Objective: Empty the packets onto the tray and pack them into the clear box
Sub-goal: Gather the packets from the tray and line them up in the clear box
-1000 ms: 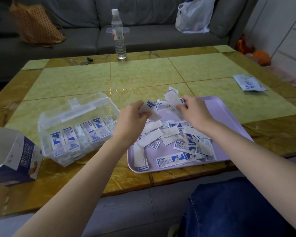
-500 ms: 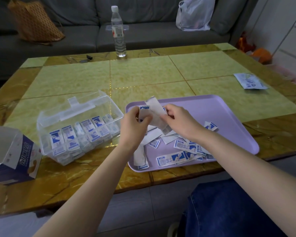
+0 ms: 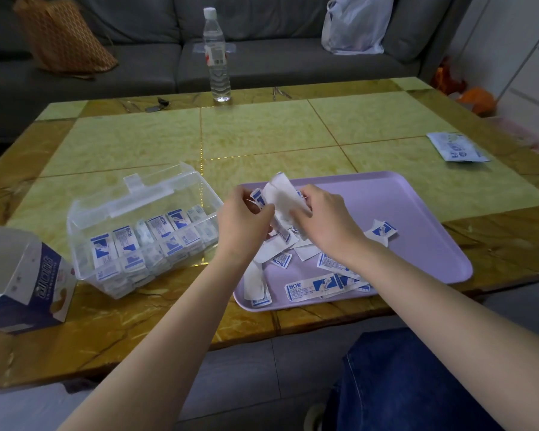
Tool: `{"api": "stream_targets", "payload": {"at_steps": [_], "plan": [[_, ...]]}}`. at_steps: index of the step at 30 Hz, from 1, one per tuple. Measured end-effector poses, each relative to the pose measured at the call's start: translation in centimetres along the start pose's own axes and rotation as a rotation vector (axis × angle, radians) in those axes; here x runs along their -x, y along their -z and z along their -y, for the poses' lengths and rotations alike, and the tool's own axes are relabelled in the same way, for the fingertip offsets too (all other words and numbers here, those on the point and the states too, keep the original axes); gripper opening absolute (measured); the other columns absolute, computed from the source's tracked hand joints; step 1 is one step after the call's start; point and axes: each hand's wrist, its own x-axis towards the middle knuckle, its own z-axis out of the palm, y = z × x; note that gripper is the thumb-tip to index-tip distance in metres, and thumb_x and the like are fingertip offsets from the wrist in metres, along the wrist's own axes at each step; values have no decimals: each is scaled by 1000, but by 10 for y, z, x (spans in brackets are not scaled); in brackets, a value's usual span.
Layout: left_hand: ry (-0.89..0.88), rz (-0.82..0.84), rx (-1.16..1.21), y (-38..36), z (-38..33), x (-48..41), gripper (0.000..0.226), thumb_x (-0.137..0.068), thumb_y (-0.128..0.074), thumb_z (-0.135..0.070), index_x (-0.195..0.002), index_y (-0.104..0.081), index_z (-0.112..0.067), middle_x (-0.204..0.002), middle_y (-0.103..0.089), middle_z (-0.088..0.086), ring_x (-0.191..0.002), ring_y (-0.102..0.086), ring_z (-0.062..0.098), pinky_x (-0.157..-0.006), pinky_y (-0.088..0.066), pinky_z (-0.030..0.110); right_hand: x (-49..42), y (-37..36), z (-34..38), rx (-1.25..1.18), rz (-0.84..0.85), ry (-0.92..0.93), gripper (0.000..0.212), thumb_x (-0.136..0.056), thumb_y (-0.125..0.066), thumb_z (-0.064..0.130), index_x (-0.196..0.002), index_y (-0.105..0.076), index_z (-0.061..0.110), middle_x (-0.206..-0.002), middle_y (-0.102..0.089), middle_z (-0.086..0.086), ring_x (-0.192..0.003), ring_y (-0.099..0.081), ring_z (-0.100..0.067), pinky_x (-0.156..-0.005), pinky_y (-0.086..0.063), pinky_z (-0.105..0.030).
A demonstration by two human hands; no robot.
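A lilac tray (image 3: 417,213) lies on the table in front of me with several white and blue plaster packets (image 3: 311,286) scattered over its near left part. Both hands meet above the tray's left side and hold one bunch of packets (image 3: 279,191) between them. My left hand (image 3: 243,225) grips the bunch from the left, my right hand (image 3: 321,219) from the right. To the left stands the clear box (image 3: 137,200), lid up, with rows of packets inside.
An open blue and white carton (image 3: 22,278) lies at the table's left edge. A flat empty pouch (image 3: 456,147) rests at the far right. A water bottle (image 3: 217,54) stands at the table's back edge, before a grey sofa with bags.
My hands swept the spread packets together and lifted a bunch off the tray, moving left toward each other. The tray's right half now lies bare except for one packet.
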Motion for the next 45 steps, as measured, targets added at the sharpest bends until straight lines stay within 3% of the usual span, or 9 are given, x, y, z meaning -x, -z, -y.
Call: {"api": "stream_targets", "payload": {"at_steps": [3, 8, 12, 16, 20, 27, 33, 38, 45], "plan": [[87, 36, 131, -2, -1, 3, 19, -83, -60, -4, -94, -46, -8, -70, -55, 3, -54, -65, 20, -52, -57, 26, 9, -7, 8, -29, 94, 98, 22, -96, -48, 17, -75, -40, 15, -60, -42, 7, -52, -38, -7, -47, -27, -21], [151, 20, 166, -1, 7, 1, 22, -78, -67, -11, -91, -49, -13, -74, -58, 2, -80, -67, 27, -76, -57, 43, 18, -8, 10, -41, 160, 154, 18, -94, -53, 25, -88, -41, 13, -68, -45, 8, -56, -39, -5, -50, -32, -19], [189, 181, 288, -3, 5, 8, 37, -83, -69, -21, -108, -46, -7, -96, -61, 7, -86, -67, 20, -78, -57, 33, 15, -6, 1, 61, 92, 164, 14, -93, -51, 9, -106, -52, 7, -95, -64, -12, -80, -57, -27, -63, -39, -34], [-109, 202, -140, -4, 16, 10, 64, -82, -69, -24, -134, -33, -13, -131, -39, 3, -113, -49, 16, -91, -42, 26, 14, 0, -10, 273, 92, 96, 18, -92, -45, 7, -108, -52, 9, -99, -63, -13, -89, -58, -34, -62, -34, -31], [-420, 301, -542, -11, 29, 12, 53, -88, -60, -18, -136, -36, -16, -130, -41, 6, -121, -41, 24, -96, -34, 29, 20, -1, -18, 374, 185, 96, 23, -93, -44, 10, -115, -51, 12, -108, -63, -10, -97, -59, -31, -66, -38, -32], [-375, 399, -836, -26, 40, 11, 28, -95, -47, -21, -121, -41, -12, -117, -50, 6, -108, -46, 28, -87, -33, 37, 22, -5, -32, 239, 231, 12, 36, -89, -48, 3, -122, -43, 13, -112, -57, -7, -100, -55, -27, -75, -42, -34], [-396, 332, -688, -23, 33, 8, 11, -96, -43, -13, -105, -47, -8, -104, -57, 8, -94, -53, 32, -73, -34, 34, 20, -7, -36, 107, 123, -5, 33, -92, -53, 8, -124, -46, 11, -122, -56, -6, -112, -54, -22, -91, -43, -30], [-392, 386, -748, -20, 39, 11, 34, -94, -44, -15, -128, -44, -17, -117, -52, 6, -103, -52, 28, -83, -40, 36, 23, -12, -36, 17, 233, -43, 61, -89, -53, 1, -142, -25, 13, -143, -34, -8, -131, -38, -19, -95, -30, -17], [-462, 423, -1001, -27, 42, 16, 43, -98, -37, -21, -141, -30, -14, -128, -41, 8, -117, -39, 26, -94, -33, 35, 29, -21, -33, 167, 334, 76, 59, -92, -44, -3, -145, -25, 12, -148, -26, -4, -136, -30, -18, -105, -28, -23]]}}
